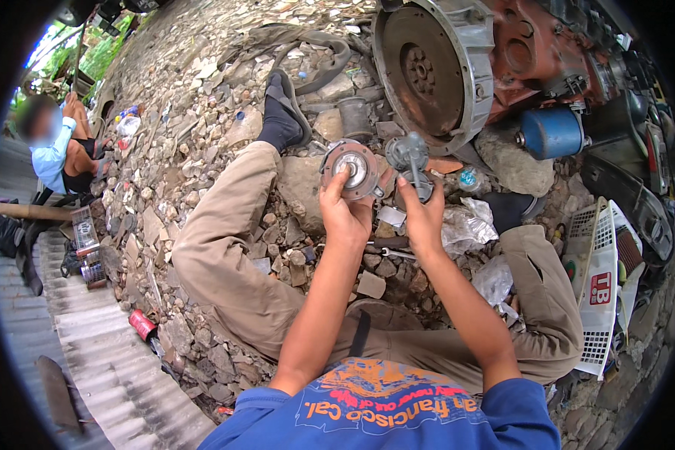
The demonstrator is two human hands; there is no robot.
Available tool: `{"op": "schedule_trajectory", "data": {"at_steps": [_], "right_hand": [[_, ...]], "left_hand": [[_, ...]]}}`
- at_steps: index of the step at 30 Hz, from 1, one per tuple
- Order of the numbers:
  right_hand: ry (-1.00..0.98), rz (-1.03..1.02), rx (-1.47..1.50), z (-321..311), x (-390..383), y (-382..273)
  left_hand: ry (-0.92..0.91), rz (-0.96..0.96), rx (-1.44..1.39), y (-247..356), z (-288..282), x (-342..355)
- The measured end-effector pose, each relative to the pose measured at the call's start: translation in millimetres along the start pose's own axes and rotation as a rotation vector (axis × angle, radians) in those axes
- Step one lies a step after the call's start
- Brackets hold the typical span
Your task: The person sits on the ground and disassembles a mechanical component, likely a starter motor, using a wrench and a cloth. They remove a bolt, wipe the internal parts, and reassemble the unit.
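My left hand is closed on a round, flanged metal part with small holes around its rim and a pale centre; my thumb lies across its face. Beside it, my right hand grips a dull grey metal casting with a rounded, lobed body, whose exact kind I cannot make out. The two parts are held close together above the stones, between my bent legs. Under my hands, a wrench lies among the rubble.
A reddish-brown engine with a large flywheel housing and a blue canister filter stands at the far right. A white plastic basket sits at my right. Another person sits far left. Corrugated sheeting covers the left side.
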State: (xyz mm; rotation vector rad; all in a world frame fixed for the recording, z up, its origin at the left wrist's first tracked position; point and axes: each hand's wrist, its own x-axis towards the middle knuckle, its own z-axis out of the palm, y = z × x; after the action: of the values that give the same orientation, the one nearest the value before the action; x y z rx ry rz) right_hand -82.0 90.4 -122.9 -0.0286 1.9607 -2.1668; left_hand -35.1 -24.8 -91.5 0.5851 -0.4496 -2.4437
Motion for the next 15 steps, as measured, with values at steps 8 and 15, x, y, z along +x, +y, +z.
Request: {"op": "schedule_trajectory", "data": {"at_steps": [8, 15], "right_hand": [[-0.319, -0.505, -1.082, -57, 15, 96], [-0.423, -0.606, -1.268, -70, 17, 124]], "left_hand": [[0.092, -0.079, -0.06, 10, -12, 4], [0.043, -0.059, 0.006, 8, -19, 3]]}}
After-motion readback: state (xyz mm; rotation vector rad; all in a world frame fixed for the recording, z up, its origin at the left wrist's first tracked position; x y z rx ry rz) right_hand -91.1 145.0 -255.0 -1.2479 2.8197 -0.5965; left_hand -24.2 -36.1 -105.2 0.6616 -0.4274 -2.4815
